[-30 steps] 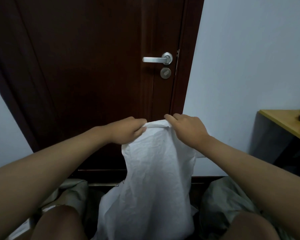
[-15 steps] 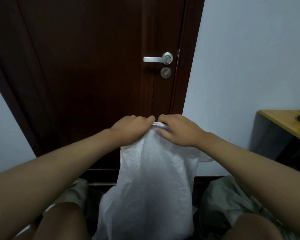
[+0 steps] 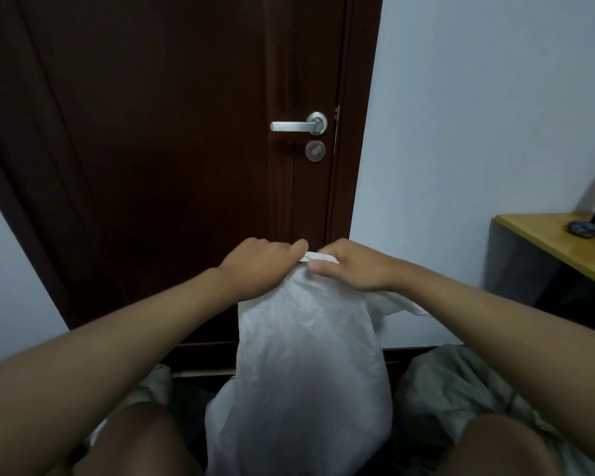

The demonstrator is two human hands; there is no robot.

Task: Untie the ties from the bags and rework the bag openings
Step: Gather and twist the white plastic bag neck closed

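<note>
White bag (image 3: 306, 365) stands upright between the person's knees, long axis vertical, mouth pointing up twd the door (image 3: 172, 159), bottom end down at floor level & out of sight past the lower frame edge. Bag widens downward; narrowest at the top where it's gathered.

Left hand (image 3: 258, 266) grips the gathered top edge from the left side, fingers curled over the fabric, knuckles up. Right hand (image 3: 351, 266) grips same edge from the right, fingers curled, thumb lying along the near face of the bag. Both hands closed round the bag mouth, nearly touching each other; a short strip of folded rim shows btwn them. A loose flap of bag material sticks out sideways under the right wrist, pointing right.

No tie can be made out at the mouth, too bunched to tell.

Other bags, greyish: one low left (image 3: 152, 383) behind the left knee, one low right (image 3: 461, 389) beside the right knee, both partly hidden by the arms.

Bkgd: silver door handle (image 3: 298, 125) w/ round lock below; yellow tabletop (image 3: 557, 242) at right w/ small dark object (image 3: 584, 229) on it.
</note>
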